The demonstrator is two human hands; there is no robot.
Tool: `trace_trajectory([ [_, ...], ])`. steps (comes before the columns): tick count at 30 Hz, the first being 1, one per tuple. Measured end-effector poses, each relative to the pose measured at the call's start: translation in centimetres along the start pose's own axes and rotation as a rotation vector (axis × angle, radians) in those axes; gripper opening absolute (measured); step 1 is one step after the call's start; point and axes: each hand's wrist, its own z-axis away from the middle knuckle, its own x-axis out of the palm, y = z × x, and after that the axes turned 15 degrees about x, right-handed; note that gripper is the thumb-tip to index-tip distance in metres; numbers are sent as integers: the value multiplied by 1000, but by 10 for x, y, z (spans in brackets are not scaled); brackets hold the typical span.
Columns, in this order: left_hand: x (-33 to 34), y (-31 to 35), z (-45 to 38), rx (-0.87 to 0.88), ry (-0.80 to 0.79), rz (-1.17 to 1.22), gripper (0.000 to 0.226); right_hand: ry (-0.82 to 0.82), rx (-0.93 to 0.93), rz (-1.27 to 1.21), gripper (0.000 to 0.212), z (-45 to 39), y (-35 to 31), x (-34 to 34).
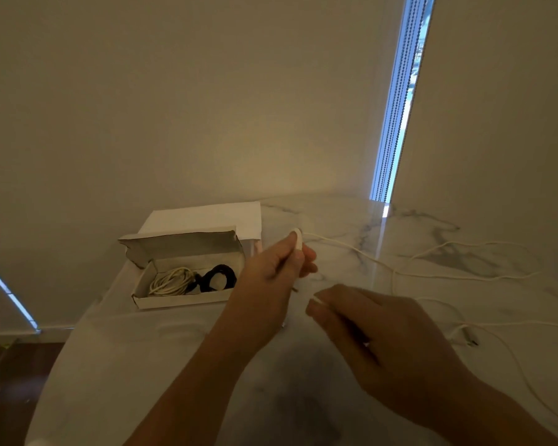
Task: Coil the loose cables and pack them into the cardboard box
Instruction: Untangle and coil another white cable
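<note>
An open cardboard box (174,300) sits on the marble table at the left, with a coiled white cable (171,281) and a coiled black cable (218,277) inside. My left hand (274,262) is raised just right of the box and pinches the white end of a loose white cable (351,247), which trails right across the table. My right hand (364,320) hovers lower, fingers curled and pinching a stretch of that white cable. More white cable (496,323) lies in loose loops at the right, ending in a plug (471,342).
The marble table (207,365) has a curved edge at the left, with dark floor beyond. A white sheet of paper (207,217) lies behind the box against the wall. A window blind with bead chains (397,107) stands at the back right.
</note>
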Motion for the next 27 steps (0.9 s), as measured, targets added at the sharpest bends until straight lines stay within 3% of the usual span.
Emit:
trace_trajectory([
  [3,7,3,4,41,-159,-85,27,120,76,-34,20,-2,9,-3],
  [7,12,0,4,-22,-166,-12,27,256,181,-12,16,-10,23,-6],
  [15,24,-1,3,-134,-305,195,40,286,340,-28,28,-18,45,-8],
  [23,23,4,5,-232,-244,540,39,285,427,-55,26,-23,57,-4],
  [27,19,12,0,-278,-200,833,36,251,410,3,31,-24,68,-3],
])
